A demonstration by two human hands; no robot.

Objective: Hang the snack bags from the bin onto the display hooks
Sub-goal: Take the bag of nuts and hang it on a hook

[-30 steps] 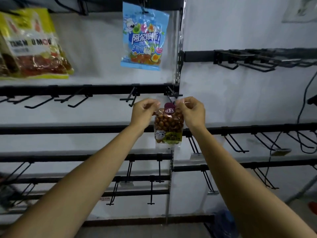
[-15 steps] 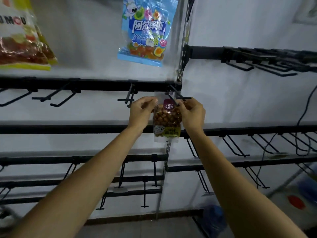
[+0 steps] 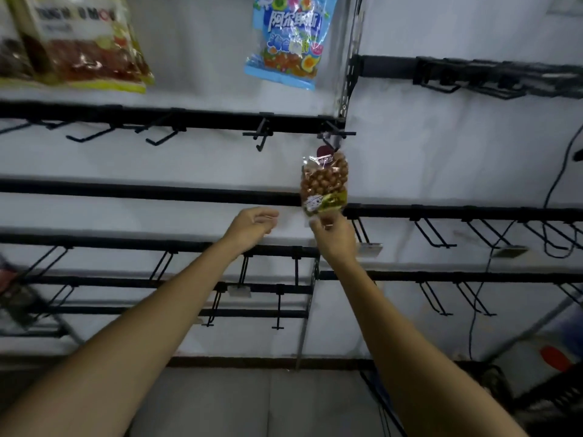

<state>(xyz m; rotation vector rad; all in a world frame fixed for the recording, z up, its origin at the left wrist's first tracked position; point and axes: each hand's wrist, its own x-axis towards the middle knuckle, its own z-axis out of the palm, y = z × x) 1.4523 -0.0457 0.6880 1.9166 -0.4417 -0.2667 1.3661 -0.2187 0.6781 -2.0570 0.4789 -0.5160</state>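
Note:
A clear bag of brown coated nuts [image 3: 324, 184] hangs from a black display hook [image 3: 335, 137] at the right end of the second rail. My right hand [image 3: 333, 235] pinches the bag's bottom edge from below. My left hand [image 3: 250, 228] hovers to the left of the bag with loosely curled fingers and holds nothing. A blue candy bag [image 3: 285, 42] hangs on the rail above, and yellow snack bags [image 3: 79, 42] hang at the top left.
Rows of black rails with bare hooks [image 3: 262, 137] run across the white wall on both sides of a vertical metal upright [image 3: 348, 58]. Black cables [image 3: 555, 190] dangle at the right. A dark bin [image 3: 492, 386] sits on the floor at the lower right.
Both hands have dropped from the top of the nut bag, which now hangs on the hook. The left hand let go; the right hand shifted to the bag's bottom edge.

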